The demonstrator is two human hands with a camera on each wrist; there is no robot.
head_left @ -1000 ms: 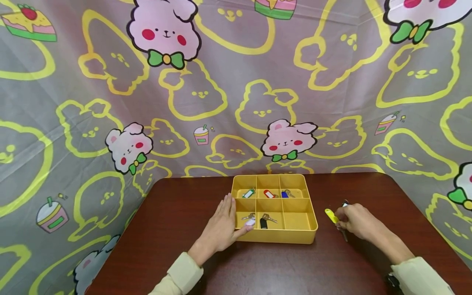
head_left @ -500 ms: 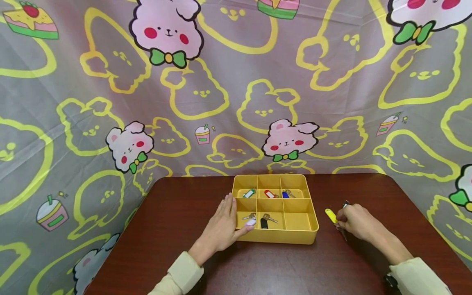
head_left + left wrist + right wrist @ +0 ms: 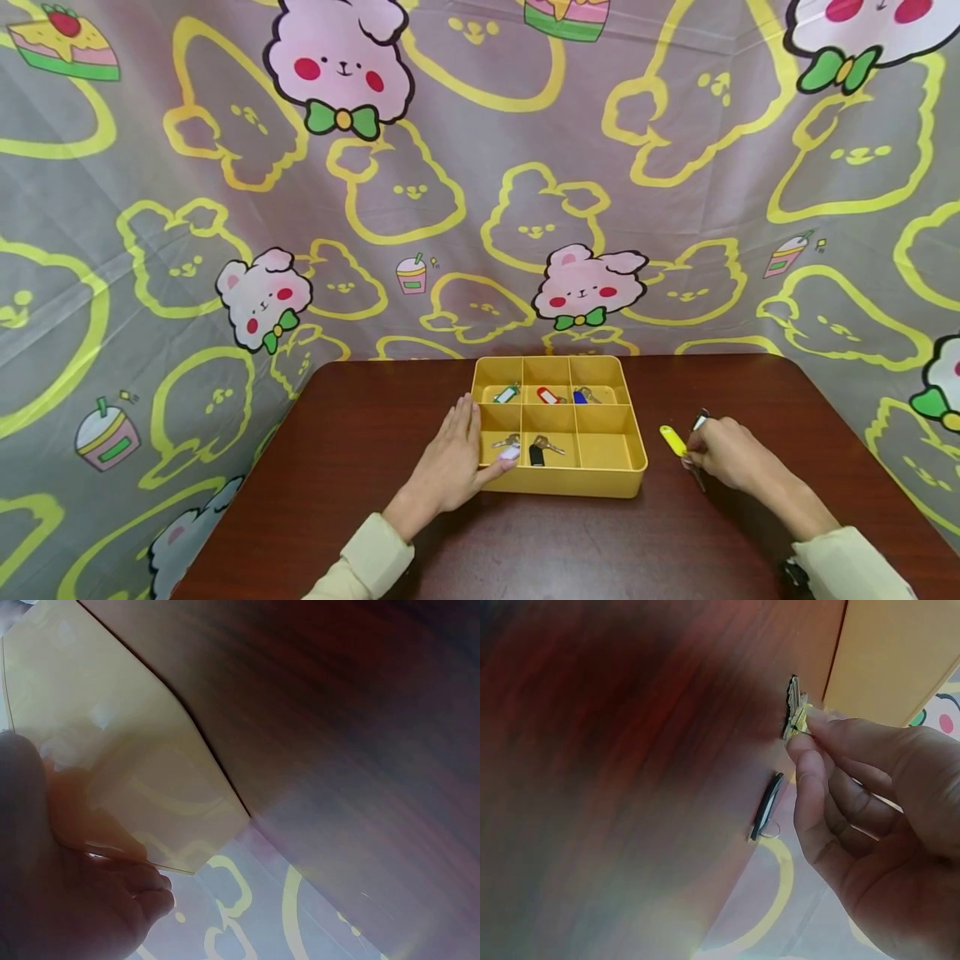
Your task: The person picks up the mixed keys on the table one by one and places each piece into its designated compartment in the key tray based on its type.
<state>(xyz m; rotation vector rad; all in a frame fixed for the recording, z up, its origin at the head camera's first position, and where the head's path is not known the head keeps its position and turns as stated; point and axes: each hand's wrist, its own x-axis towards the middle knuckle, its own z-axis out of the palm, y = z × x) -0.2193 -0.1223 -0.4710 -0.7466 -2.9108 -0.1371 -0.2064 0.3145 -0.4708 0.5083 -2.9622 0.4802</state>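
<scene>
My left hand (image 3: 447, 462) lies along the left side of a yellow six-compartment box (image 3: 570, 482), fingers straight against the wall, thumb over the front rim. To the right of the box, my right hand (image 3: 731, 450) pinches a key with a yellow tag (image 3: 672, 440) between thumb and fingertips. Its metal key (image 3: 791, 701) shows past the fingertips in the right wrist view. Beside that hand lies a black-edged key tag (image 3: 767, 806) with a small ring, partly hidden by the hand in the head view.
Keys with green (image 3: 506, 393), red (image 3: 549, 396) and blue (image 3: 581, 397) tags lie in the back compartments. In front are a white-tagged key (image 3: 509, 452) at left and a black-tagged one (image 3: 537, 455) in the middle. A patterned cloth (image 3: 465, 208) hangs behind the brown table (image 3: 360, 417).
</scene>
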